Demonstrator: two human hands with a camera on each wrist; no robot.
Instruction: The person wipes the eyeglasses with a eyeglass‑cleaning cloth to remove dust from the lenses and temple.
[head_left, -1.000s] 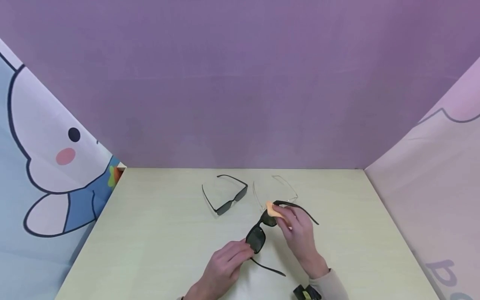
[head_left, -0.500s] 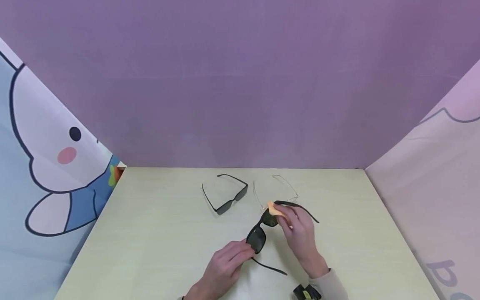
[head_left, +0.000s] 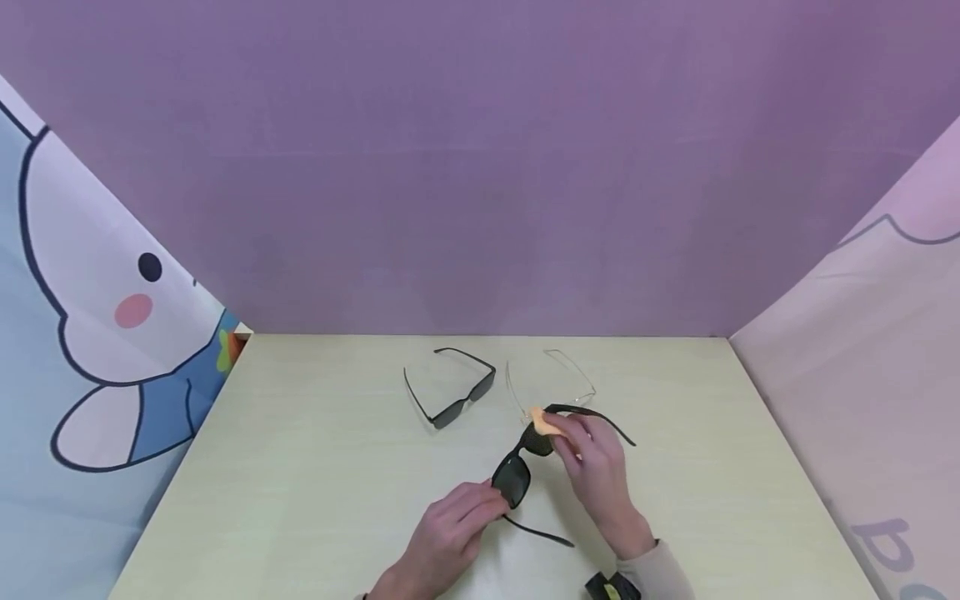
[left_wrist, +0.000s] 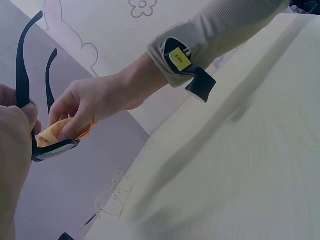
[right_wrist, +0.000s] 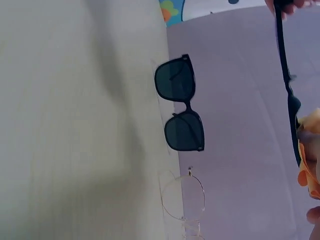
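Observation:
My left hand (head_left: 450, 533) grips one end of a pair of black sunglasses (head_left: 512, 481), its fingers at the edge of the nearer lens. Both temples of the sunglasses are unfolded. My right hand (head_left: 596, 471) pinches an orange cloth (head_left: 542, 421) against the farther lens. In the left wrist view the cloth (left_wrist: 52, 135) is bunched under the right thumb and lies on the lens. The right wrist view shows the frame edge-on, with the cloth (right_wrist: 312, 182) wrapped at its lower lens. The held sunglasses are above the table.
A second pair of black sunglasses (head_left: 450, 414) lies unfolded on the pale table (head_left: 300, 500), left of the hands. Thin wire-rimmed glasses (head_left: 587, 395) lie just beyond the right hand, partly hidden. A purple backdrop (head_left: 480, 208) stands behind the table.
The right hand and cloth have shifted very slightly left and down along the farther lens. The left hand keeps its grip, and the glasses on the table stay put.

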